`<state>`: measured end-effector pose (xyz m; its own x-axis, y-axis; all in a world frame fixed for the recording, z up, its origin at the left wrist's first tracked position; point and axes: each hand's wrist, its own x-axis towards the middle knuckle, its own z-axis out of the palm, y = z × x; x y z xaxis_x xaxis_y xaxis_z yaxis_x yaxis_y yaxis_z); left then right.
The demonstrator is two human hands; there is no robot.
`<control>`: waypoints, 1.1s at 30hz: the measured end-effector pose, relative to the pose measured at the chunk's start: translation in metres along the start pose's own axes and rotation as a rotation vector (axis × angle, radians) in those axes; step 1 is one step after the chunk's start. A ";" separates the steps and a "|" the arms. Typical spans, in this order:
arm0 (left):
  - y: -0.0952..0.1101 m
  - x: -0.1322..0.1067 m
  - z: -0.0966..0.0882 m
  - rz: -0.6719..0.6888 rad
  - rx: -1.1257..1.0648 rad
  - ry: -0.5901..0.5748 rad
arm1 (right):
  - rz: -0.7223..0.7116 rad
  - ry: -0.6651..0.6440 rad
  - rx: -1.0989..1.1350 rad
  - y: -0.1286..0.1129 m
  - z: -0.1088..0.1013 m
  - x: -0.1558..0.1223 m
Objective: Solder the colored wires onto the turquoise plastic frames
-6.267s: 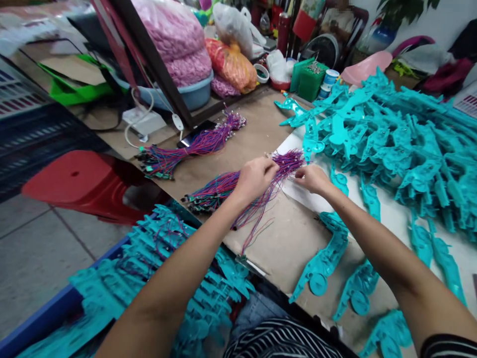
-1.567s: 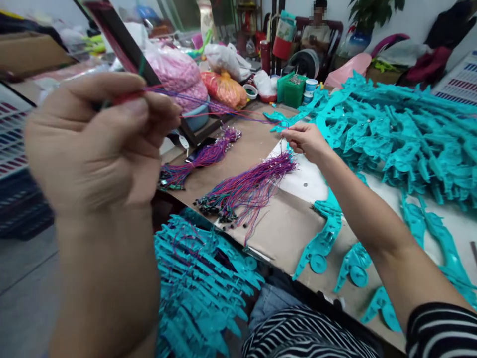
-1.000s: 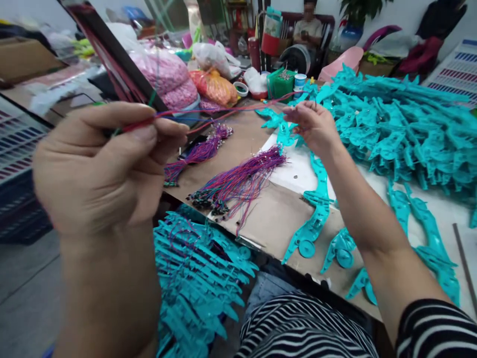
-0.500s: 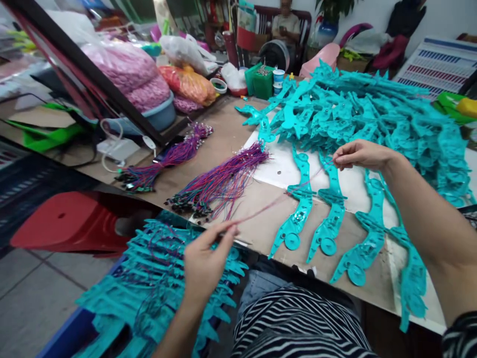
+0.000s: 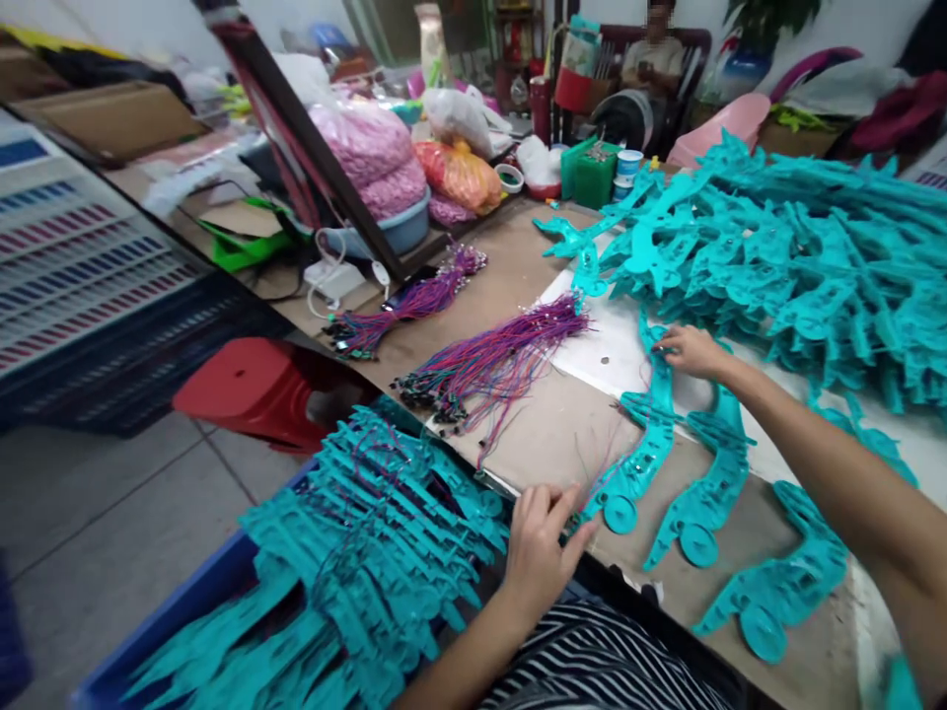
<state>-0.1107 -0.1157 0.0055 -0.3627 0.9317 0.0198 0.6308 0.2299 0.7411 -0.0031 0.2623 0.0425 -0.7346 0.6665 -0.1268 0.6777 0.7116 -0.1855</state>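
Observation:
A thin red-and-purple wire (image 5: pixel 649 380) runs along the nearest turquoise plastic part (image 5: pixel 652 434), which lies lengthwise on the table with a round disc at its near end. My right hand (image 5: pixel 693 353) is closed in a pinch on the wire's far end, at the top of that part. By the table's front edge, my left hand (image 5: pixel 544 542) is closed with thumb and forefinger together at the part's pointed near end, where the wire's lower stretch arrives. The exact grip there is partly hidden. To the right lie another turquoise part (image 5: pixel 714 483) and a third (image 5: pixel 791 567).
A bundle of wires (image 5: pixel 495 360) with dark connectors lies left of my hands, a second bundle (image 5: pixel 406 301) beyond it. Many turquoise parts are heaped (image 5: pixel 799 247) at the back right. A blue crate (image 5: pixel 167 616) below holds more. A red stool (image 5: pixel 241 390) and a seated person (image 5: pixel 651 59) are farther off.
Both hands have come down to the leftmost turquoise part, bringing the wire from the air to lie along it. The view has turned left.

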 end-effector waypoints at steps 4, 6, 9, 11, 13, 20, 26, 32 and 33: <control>-0.021 0.021 -0.035 0.002 0.029 0.245 | -0.048 0.055 -0.021 0.005 0.004 -0.015; -0.037 0.046 -0.062 -0.030 0.166 0.435 | -0.058 0.101 -0.014 0.006 -0.001 -0.021; -0.059 0.095 -0.099 -0.102 0.409 0.502 | -0.064 0.201 -0.001 0.001 -0.009 -0.023; -0.067 0.128 -0.113 -0.105 0.509 0.408 | -0.091 0.258 0.012 -0.008 -0.012 -0.022; -0.067 0.159 -0.119 -0.091 0.542 0.320 | -0.131 0.293 0.023 -0.020 -0.011 -0.019; -0.049 0.219 -0.131 -0.096 0.309 0.144 | -0.398 0.454 0.211 -0.076 -0.002 -0.010; -0.020 0.215 -0.167 -0.086 -0.154 0.069 | -0.502 0.329 0.542 -0.161 0.004 0.012; 0.009 0.211 -0.179 -0.153 -0.458 0.053 | -0.337 0.073 1.074 -0.231 0.021 0.035; 0.010 0.211 -0.180 -0.162 -0.498 0.065 | -0.329 0.050 1.108 -0.234 0.022 0.034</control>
<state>-0.3043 0.0326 0.1375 -0.4803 0.8724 -0.0913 0.1662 0.1927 0.9671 -0.1875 0.1137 0.0601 -0.8514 0.5106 0.1205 0.0346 0.2839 -0.9582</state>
